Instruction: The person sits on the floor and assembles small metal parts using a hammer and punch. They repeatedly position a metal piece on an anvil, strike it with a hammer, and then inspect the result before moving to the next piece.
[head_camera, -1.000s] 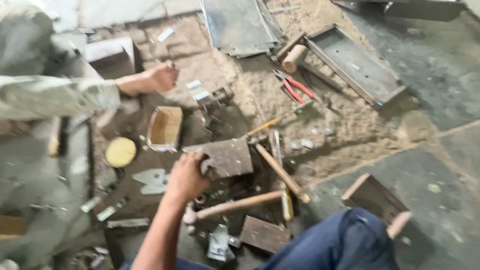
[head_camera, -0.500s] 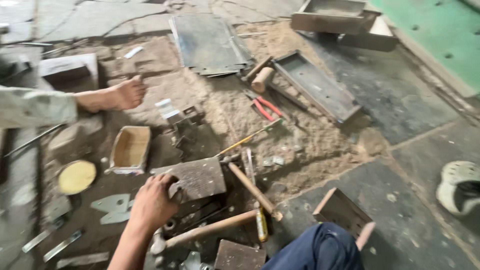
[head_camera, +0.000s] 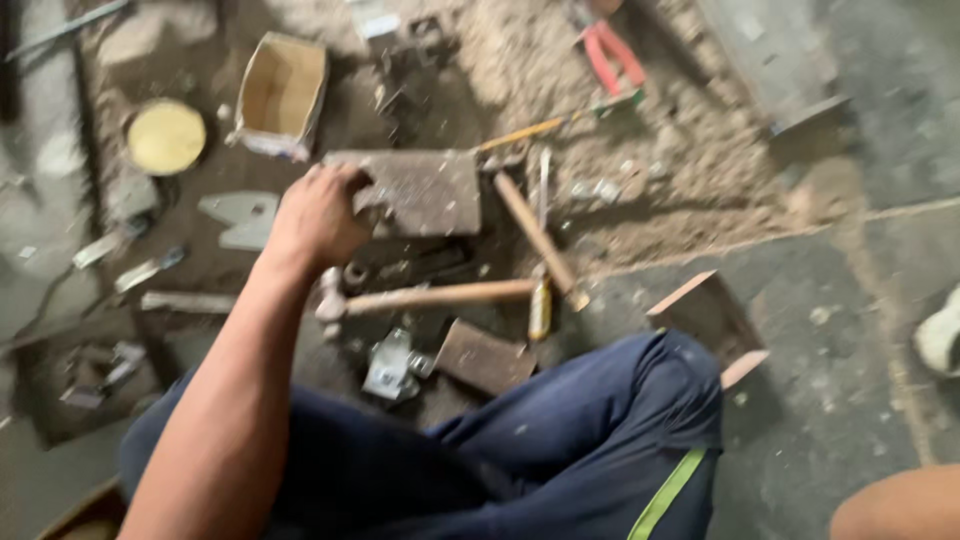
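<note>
Left hand (head_camera: 318, 215) reaches out from the seated person and lies on the left edge of a flat grey metal plate (head_camera: 425, 190); fingers (head_camera: 350, 180) curled over that edge, gripping it. The plate lies flat on the dirt, mid-floor, just past the person's knees. The right hand is not visible; only a bare patch of skin shows at the frame's 5 o'clock corner, and I cannot tell what it is.

Containers: at 11 o'clock from the plate, a small open cardboard box (head_camera: 281, 95), tipped so its mouth faces up and toward the viewer; inside looks bare, though blur hides any small contents. At 9 o'clock from the box, a round yellow lid (head_camera: 166, 136) lies flat. At 4 o'clock from the plate, an open metal tray (head_camera: 712, 322), tilted, nothing discernible within.

Tools around the plate: a wooden-handled hammer (head_camera: 430, 297) lying crosswise just below it, head near the wrist; a second wooden handle (head_camera: 540, 238) running diagonally from the plate's right corner; red-handled pliers (head_camera: 612, 55) at 1 o'clock, well apart; a rusty small plate (head_camera: 484, 357) and a bright metal bracket (head_camera: 390, 366) near the knee.

Surface: a concrete floor (head_camera: 850, 400), cracked, grey, with a spread of sandy dirt (head_camera: 650, 160) across the upper middle. Dark blue trousers (head_camera: 560, 450) with a yellow-green stripe fill the bottom.
</note>
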